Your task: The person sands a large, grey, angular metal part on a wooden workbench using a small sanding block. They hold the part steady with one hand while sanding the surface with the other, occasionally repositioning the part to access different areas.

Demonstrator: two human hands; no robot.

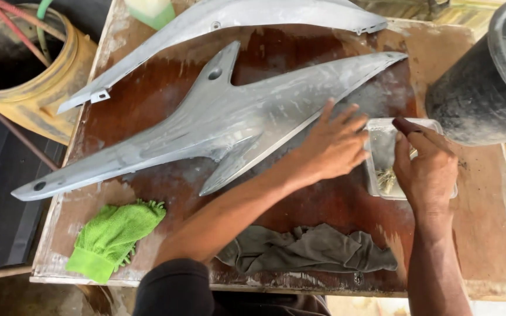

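On the worn wooden table (487, 234), two bare hands work beside grey bike panels.

At far left a yellow drum (33, 88) stands off the table, then a green cloth (112, 237) lies near the front edge. A long grey panel (218, 120) stretches across the middle, a second panel (229, 26) behind it, a grey rag (306, 248) in front. The left hand (332, 146) rests flat on the long panel's right end, fingers spread and holding nothing. The right hand (426, 169) hovers over a clear plastic tub (382, 155), fingers bent; whether they pinch anything I cannot tell. Just right sits a black bucket (487, 82). A careless elbow could tip the tub and spill its contents.
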